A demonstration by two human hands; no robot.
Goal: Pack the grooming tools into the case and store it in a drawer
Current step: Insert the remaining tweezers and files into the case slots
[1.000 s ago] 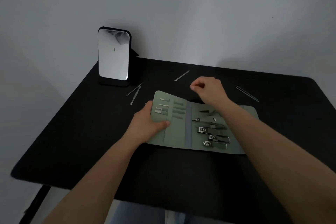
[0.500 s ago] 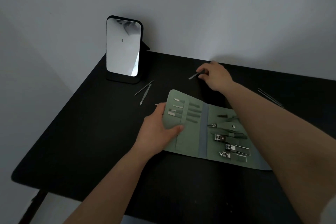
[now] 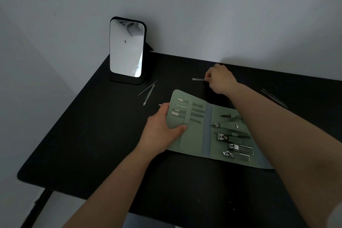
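While my left hand [image 3: 162,131] grips the half-filled case [image 3: 196,135] and my right hand [image 3: 221,79] pinches a file [image 3: 198,79] at twelve o'clock, loose tools [image 3: 148,91] remain on the desk [image 3: 92,135].

We are seeing a case [image 3: 196,135] of matt green cloth-like material, lying on a matt black table [image 3: 92,135]. The clippers [image 3: 224,137] inside are shining like polished metal. The mirror [image 3: 126,48] is showing a glossy, smooth face in a black frame.
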